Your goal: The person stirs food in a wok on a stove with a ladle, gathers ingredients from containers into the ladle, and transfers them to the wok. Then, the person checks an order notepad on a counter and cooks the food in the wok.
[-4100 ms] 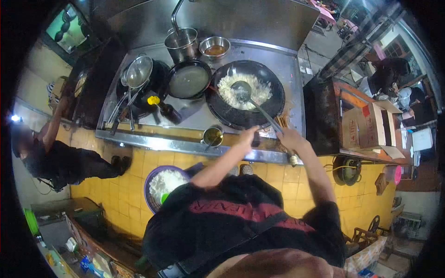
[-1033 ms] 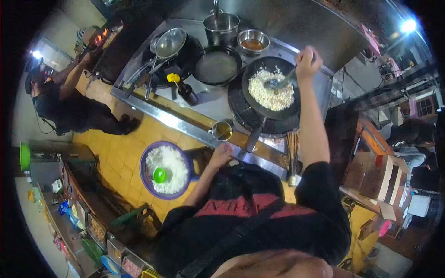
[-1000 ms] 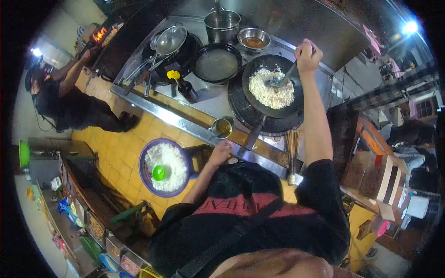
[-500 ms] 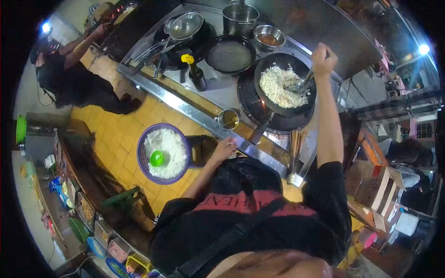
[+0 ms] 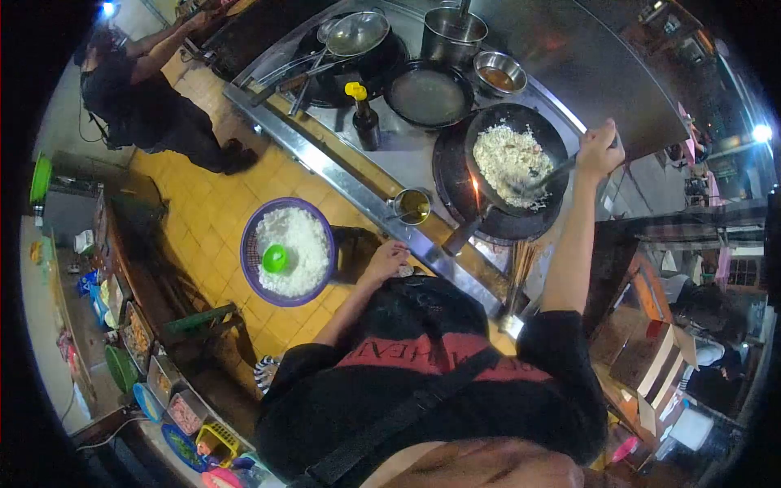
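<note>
My right hand (image 5: 600, 153) is closed around the handle of a metal spatula (image 5: 560, 172). The spatula's blurred head is down in the rice (image 5: 506, 159), which lies in a dark wok (image 5: 553, 138) on the burner. Some brownish bits show among the grains. By the stove's front edge, my left hand (image 5: 387, 262) has its fingers curled in front of my apron. Something pale shows beside those fingers, too small to name. Close to that hand, a metal cup of yellowish liquid (image 5: 412, 207) sits at the stove edge.
A purple basket of white rice (image 5: 250, 244) with a green bowl (image 5: 276, 259) stands to the left. On the stove are a yellow-capped bottle (image 5: 366, 126), a black pan (image 5: 429, 93), a pot (image 5: 454, 37) and a steel bowl (image 5: 499, 73). Another person (image 5: 154, 106) stands at far left.
The spatula has moved through the rice toward the wok's near right side, and my right hand is lower and further right. The whole view has shifted slightly. My left hand stays by the edge.
</note>
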A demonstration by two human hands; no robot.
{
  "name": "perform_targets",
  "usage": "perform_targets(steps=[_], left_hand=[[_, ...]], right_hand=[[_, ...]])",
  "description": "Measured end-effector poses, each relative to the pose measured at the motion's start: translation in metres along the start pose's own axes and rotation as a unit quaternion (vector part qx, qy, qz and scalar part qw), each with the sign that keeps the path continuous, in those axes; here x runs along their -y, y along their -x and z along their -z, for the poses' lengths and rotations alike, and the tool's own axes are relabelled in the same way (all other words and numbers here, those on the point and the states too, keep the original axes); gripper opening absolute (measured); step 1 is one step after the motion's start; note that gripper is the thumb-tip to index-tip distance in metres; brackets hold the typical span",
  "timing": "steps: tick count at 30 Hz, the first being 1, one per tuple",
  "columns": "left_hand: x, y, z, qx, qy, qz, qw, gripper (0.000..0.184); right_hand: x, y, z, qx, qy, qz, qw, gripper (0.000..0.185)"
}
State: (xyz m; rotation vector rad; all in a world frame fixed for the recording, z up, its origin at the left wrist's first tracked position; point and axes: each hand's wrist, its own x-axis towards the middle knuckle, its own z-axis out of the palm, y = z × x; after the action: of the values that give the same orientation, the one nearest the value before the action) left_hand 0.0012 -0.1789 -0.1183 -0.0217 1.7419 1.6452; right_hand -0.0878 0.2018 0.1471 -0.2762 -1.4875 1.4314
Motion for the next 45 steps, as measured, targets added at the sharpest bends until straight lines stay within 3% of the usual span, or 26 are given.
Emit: perform_targets(steps=[5,7,8,11,14,15,19,22,23,24,26,27,30,31,32,34,38,40,42,45], left_hand=[[-0.003,-0.011,0.002,0.013,-0.005,-0.065,0.998,0.027],[-0.011,0.005,0.003,-0.001,-0.026,0.034,0.999,0.028],[-0.010,0.009,0.005,-0.001,-0.028,0.040,0.999,0.028],[-0.021,0.011,-0.002,-0.009,-0.021,-0.024,0.999,0.028],[-0.021,0.003,-0.003,0.002,-0.067,-0.001,0.998,0.029],[-0.012,-0.001,-0.003,0.000,-0.045,-0.032,0.998,0.030],[-0.010,0.001,-0.005,0.013,-0.033,-0.032,0.999,0.033],[-0.015,-0.010,-0.007,0.041,-0.053,0.020,0.998,0.028],[-0.014,-0.008,-0.006,0.038,-0.051,0.013,0.998,0.028],[-0.012,-0.006,-0.004,0.037,-0.051,0.006,0.998,0.027],[-0.015,-0.008,-0.004,0.039,-0.044,0.004,0.998,0.028],[-0.015,-0.006,-0.004,0.038,-0.033,0.005,0.999,0.028],[-0.020,-0.007,-0.005,0.032,-0.031,0.016,0.999,0.031],[-0.017,0.000,-0.003,0.036,-0.036,0.025,0.998,0.031],[-0.020,-0.004,-0.006,0.039,-0.021,0.027,0.999,0.031],[-0.019,0.000,-0.005,0.043,-0.009,0.034,0.998,0.031],[-0.016,-0.008,-0.004,0.024,-0.078,-0.020,0.996,0.033],[-0.021,-0.004,-0.005,0.018,-0.048,-0.002,0.999,0.033],[0.002,0.000,0.002,0.035,-0.052,-0.008,0.998,0.033],[-0.009,-0.011,-0.005,0.028,-0.035,-0.021,0.999,0.032]], right_hand=[[0.026,-0.007,-0.006,-0.001,-0.051,0.020,0.999,0.034],[0.008,-0.007,0.006,-0.019,-0.068,0.032,0.997,0.034],[0.002,-0.006,0.003,-0.021,-0.067,0.026,0.997,0.034],[0.004,-0.017,-0.003,-0.039,-0.027,0.008,0.999,0.036],[0.028,-0.013,0.000,-0.044,-0.106,0.031,0.993,0.035],[-0.001,-0.014,0.010,-0.042,-0.111,0.007,0.993,0.036],[-0.006,-0.008,0.011,-0.056,-0.078,0.022,0.995,0.034],[0.007,-0.012,0.013,0.001,-0.117,0.129,0.985,0.032],[-0.009,-0.005,0.008,-0.029,0.039,0.208,0.977,0.032],[-0.018,-0.006,0.012,-0.036,0.044,0.206,0.977,0.032],[-0.022,-0.010,0.012,0.018,-0.110,0.064,0.992,0.031],[-0.025,-0.005,0.015,0.016,-0.107,0.062,0.992,0.031],[-0.038,0.001,0.016,0.034,-0.023,0.212,0.976,0.028],[-0.043,0.004,0.014,0.027,-0.096,0.147,0.984,0.028],[-0.037,-0.003,0.009,0.025,-0.095,0.149,0.984,0.028],[-0.020,-0.012,0.004,0.071,-0.109,0.049,0.990,0.028],[-0.035,0.003,0.007,-0.009,-0.033,0.067,0.997,0.025],[-0.031,-0.014,0.006,0.016,-0.064,0.085,0.994,0.026],[-0.014,-0.026,0.004,-0.026,-0.056,-0.003,0.998,0.025],[-0.032,-0.009,0.008,-0.002,-0.076,0.038,0.996,0.025]])
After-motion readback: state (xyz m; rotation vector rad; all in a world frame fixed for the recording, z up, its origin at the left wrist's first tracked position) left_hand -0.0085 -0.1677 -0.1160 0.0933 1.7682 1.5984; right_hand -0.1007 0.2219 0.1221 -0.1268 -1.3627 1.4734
